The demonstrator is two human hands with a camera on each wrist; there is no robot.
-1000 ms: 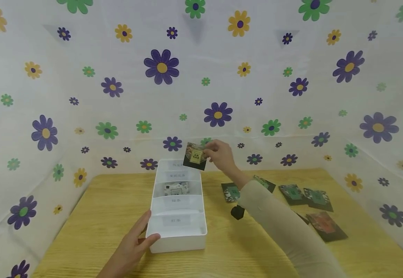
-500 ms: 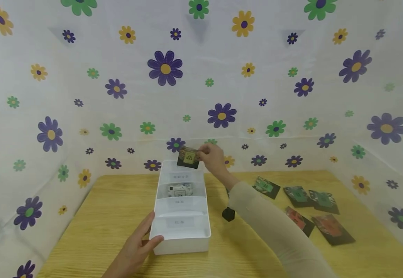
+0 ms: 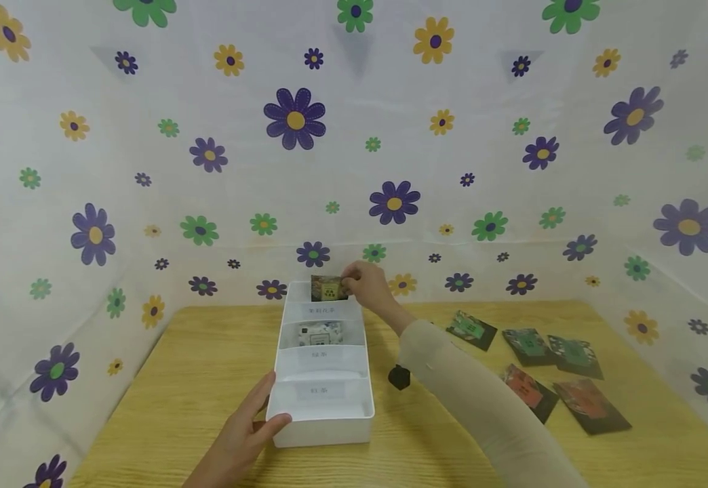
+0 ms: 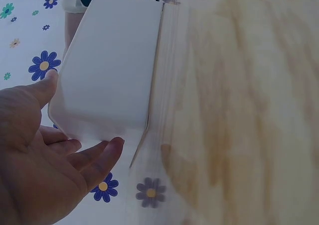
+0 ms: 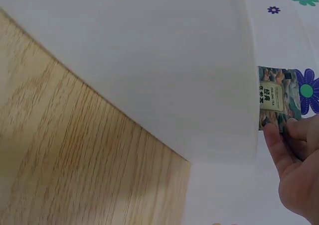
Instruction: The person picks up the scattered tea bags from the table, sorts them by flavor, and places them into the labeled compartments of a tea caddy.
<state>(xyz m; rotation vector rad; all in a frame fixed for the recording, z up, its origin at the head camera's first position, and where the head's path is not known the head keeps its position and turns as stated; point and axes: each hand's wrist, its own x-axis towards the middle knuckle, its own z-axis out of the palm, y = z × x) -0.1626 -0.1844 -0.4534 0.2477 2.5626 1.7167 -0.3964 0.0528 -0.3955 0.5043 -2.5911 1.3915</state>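
A white divided box [image 3: 322, 434] stands on the table, labelled slips on its dividers. Around its near left corner my left hand [image 3: 241, 428] holds it, thumb on the near wall and fingers along the side; the left wrist view shows those fingers touching the white wall [image 4: 107, 60]. My right hand [image 3: 371, 290] pinches a dark tea bag sachet [image 3: 328, 289] by its right edge at the far compartment. In the right wrist view the sachet [image 5: 279, 96] reads "oolong tea", its lower part hidden behind the box wall. A pale patterned sachet [image 3: 320, 333] lies in the middle compartment.
On the table's right lie green-labelled sachets [image 3: 471, 329] and red-labelled sachets [image 3: 592, 405]. A small black piece [image 3: 399, 377] shows under the right forearm. A flower-printed white sheet [image 3: 342, 169] surrounds the table [image 3: 189, 359] on the back and sides.
My right hand has brought the sachet left and down, from above the box's far right edge into the far compartment's opening. The left hand stays at the box corner. The view has shifted slightly.
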